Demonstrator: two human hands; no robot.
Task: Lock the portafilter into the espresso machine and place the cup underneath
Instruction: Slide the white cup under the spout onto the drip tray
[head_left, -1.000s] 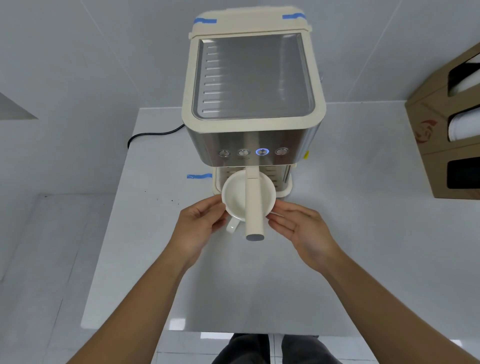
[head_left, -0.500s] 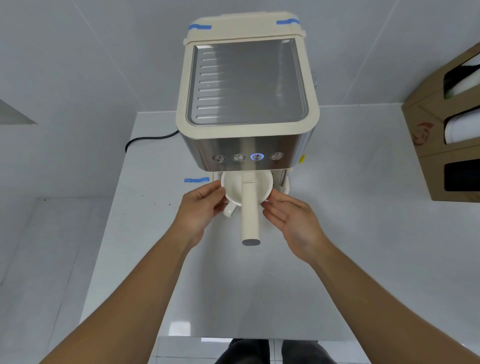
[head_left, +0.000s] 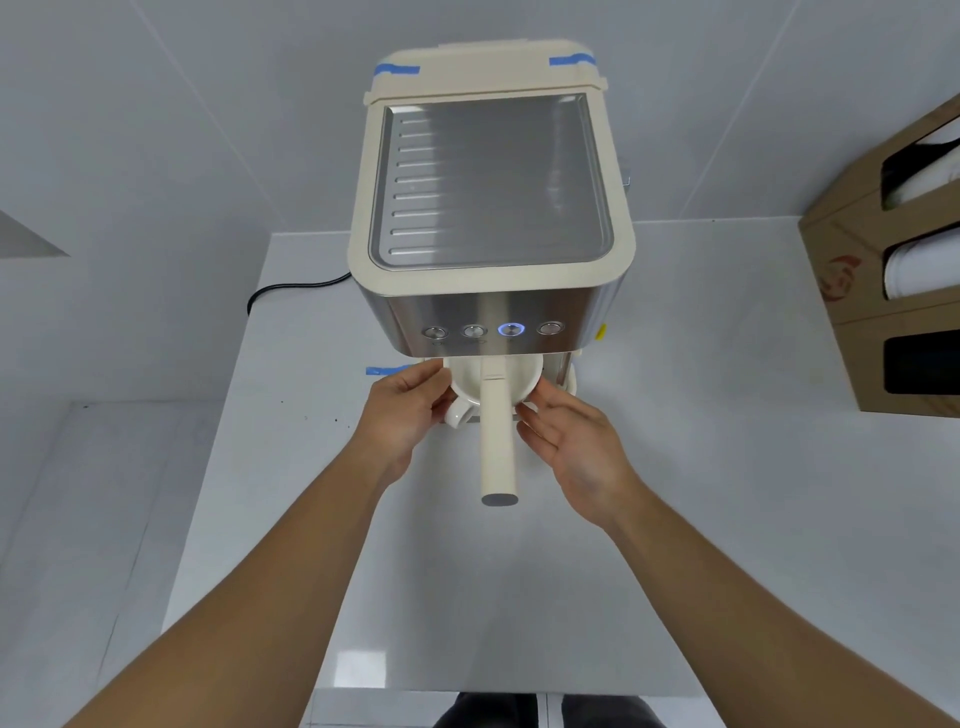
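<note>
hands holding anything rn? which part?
The white cup, by its sides: left hand fingertips on its left wall, right hand fingertips on its right. Nobody holds the portafilter handle.

the round white ceramic cup (head_left: 470, 382) has gone farther in under the cream-and-steel espresso machine (head_left: 491, 234); its far rim is now hidden beneath the front panel. the left hand (head_left: 410, 410) and right hand (head_left: 571, 441) have followed it in, fingertips touching its sides.
</note>
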